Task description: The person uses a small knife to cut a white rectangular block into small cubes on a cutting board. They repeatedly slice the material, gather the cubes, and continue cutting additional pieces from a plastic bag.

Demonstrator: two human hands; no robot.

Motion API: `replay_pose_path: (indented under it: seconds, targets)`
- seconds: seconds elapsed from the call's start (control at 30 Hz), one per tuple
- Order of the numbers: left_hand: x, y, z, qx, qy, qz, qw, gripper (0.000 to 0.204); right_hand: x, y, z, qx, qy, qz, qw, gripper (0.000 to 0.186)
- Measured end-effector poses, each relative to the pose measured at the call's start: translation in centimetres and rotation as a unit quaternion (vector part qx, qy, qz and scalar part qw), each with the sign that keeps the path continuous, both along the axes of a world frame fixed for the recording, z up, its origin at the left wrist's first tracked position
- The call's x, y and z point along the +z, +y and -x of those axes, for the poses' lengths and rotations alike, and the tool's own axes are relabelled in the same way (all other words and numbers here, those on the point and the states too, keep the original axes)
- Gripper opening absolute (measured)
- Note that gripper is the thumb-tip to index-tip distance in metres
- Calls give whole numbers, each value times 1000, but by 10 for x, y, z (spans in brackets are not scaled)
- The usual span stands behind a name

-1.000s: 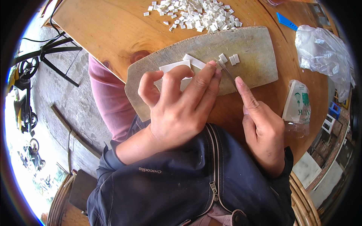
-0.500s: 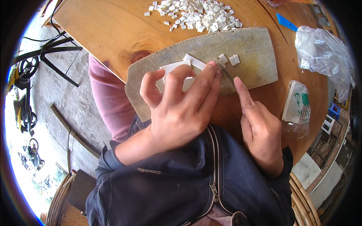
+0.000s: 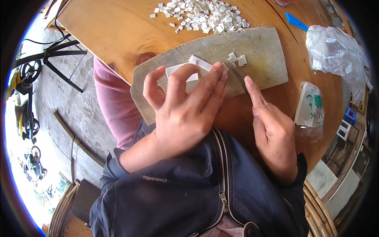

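Note:
My right hand (image 3: 272, 130) grips a narrow-bladed knife (image 3: 238, 75), its forefinger stretched along the blade's back and the handle hidden in the palm. Under the fingertips of my left hand (image 3: 185, 106), a white strip (image 3: 201, 63) is held down on a worn grey cutting board (image 3: 264, 51). The left hand's outer fingers are curled up and spread. The blade stands at the strip's right end, beside those fingertips. Several small white cut pieces (image 3: 241, 60) lie just right of the blade. A flat white slab (image 3: 175, 70) lies partly beneath my left hand.
Beyond the board, a heap of small white pieces (image 3: 209, 15) covers part of the wooden table (image 3: 114, 35). To the right are a blue plastic handle-like tool (image 3: 296, 21), a crumpled clear plastic bag (image 3: 331, 49) and a printed clear packet (image 3: 310, 106).
The knife has shifted slightly toward the strip's end, and the loose cut pieces beside it have moved and turned. The board has slid a little leftward.

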State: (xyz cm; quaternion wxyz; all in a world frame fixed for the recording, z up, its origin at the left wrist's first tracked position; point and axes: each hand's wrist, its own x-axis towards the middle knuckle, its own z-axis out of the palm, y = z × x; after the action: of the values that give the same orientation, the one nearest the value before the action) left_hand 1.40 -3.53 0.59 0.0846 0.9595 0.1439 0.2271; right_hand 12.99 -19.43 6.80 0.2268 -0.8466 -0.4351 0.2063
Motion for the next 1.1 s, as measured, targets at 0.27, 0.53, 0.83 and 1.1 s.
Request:
replay_pose_path:
  seconds: [0.27, 0.53, 0.83, 1.1]
  targets:
    - [-1, 0, 1, 0, -6, 12, 1000, 33, 1, 1, 2, 13, 27, 6, 1000, 68]
    - [-4, 0, -2, -8, -38, -2, 999, 31, -7, 1, 7, 17, -23, -2, 1000, 74]
    - [-6, 4, -1, -18, -55, 0, 998, 34, -11, 2, 2, 1, 23, -62, 998, 71]
    - [2, 15, -2, -36, -130, 130, 982, 34, 2, -1, -10, -11, 72, -69, 995, 64]
